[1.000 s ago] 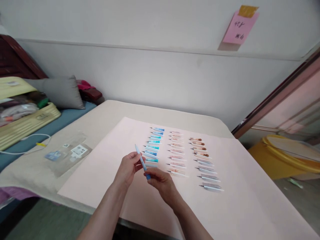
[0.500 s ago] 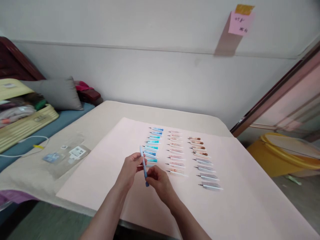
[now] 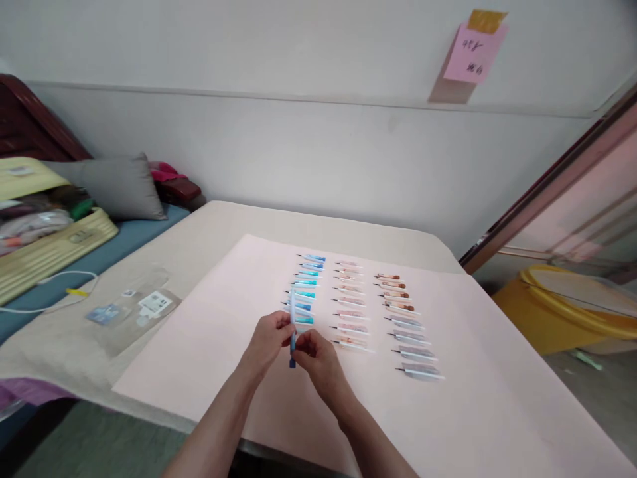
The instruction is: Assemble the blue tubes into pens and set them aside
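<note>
Both hands meet over the near part of a pale pink sheet (image 3: 209, 332) on the table. My left hand (image 3: 266, 342) and my right hand (image 3: 316, 358) pinch one slim blue pen (image 3: 292, 325) between them, held almost upright with its dark tip down. Just beyond the hands lie three neat columns of small pens: a blue column (image 3: 304, 285), a pink column (image 3: 351, 302) and a brown and grey column (image 3: 405, 325). The nearest blue pens are partly hidden behind my fingers.
An empty clear plastic package (image 3: 132, 309) lies left of the sheet. On the blue bed at left sit a yellow case (image 3: 50, 249), a grey pillow (image 3: 122, 186) and a white cable (image 3: 50, 289). A yellow tub (image 3: 562, 309) stands at right. A pink note (image 3: 472, 56) hangs on the wall.
The blue pen has turned from a slant to nearly upright, and both hands have closed in together around it, drifting slightly to the right.
</note>
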The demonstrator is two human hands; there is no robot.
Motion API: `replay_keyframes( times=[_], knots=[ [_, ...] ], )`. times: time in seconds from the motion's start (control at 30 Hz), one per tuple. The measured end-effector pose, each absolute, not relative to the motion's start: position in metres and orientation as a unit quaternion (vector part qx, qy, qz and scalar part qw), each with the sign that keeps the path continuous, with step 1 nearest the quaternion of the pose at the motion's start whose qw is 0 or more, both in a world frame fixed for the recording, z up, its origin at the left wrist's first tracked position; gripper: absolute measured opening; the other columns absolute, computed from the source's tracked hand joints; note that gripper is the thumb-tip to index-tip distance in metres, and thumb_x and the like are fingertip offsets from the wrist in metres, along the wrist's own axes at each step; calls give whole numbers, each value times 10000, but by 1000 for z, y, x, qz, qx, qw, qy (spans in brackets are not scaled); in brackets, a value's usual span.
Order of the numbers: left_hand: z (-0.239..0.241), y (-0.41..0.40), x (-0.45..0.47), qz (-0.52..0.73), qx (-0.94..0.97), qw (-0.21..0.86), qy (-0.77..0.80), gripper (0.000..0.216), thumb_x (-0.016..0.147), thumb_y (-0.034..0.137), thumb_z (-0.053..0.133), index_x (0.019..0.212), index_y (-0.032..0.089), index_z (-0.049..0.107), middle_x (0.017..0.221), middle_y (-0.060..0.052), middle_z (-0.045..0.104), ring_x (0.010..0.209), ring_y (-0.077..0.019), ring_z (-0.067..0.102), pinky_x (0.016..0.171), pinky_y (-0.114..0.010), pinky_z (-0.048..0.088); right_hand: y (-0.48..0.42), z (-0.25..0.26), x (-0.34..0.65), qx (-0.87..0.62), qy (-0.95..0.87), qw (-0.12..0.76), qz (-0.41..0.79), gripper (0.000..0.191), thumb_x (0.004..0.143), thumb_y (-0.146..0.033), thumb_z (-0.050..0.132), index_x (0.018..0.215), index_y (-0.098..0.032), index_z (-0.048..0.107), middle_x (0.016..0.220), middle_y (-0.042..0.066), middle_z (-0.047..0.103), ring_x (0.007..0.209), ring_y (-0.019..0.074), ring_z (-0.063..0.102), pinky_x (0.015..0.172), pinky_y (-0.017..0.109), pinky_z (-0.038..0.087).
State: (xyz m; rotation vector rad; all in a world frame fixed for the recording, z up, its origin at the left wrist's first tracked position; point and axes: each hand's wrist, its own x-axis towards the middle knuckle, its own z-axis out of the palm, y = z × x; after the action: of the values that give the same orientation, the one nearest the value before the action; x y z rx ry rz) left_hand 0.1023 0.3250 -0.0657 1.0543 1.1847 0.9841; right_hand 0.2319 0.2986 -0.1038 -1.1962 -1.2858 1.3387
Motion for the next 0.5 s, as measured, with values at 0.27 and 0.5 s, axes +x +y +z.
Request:
replay_keyframes(
  times=[0.27, 0.5],
  knots=[
    [-81, 347, 63, 349, 523, 357, 691, 100, 673, 254, 557, 682, 189, 633, 560, 14, 552, 522, -125, 499, 517, -231, 355, 300, -109, 235, -515, -549, 415, 512, 64, 663, -174, 555, 726, -187, 558, 621, -25, 527, 583, 119, 462, 552, 245, 360],
    [-79, 361, -6, 156, 493, 174, 838, 190, 728, 146, 463, 788, 207, 632, 814, -89, 646, 781, -235, 587, 651, -322, 384, 299, -108, 236, -507, -548, 395, 535, 75, 672, -191, 531, 741, -180, 561, 640, -28, 535, 580, 110, 464, 540, 230, 369]
  ],
)
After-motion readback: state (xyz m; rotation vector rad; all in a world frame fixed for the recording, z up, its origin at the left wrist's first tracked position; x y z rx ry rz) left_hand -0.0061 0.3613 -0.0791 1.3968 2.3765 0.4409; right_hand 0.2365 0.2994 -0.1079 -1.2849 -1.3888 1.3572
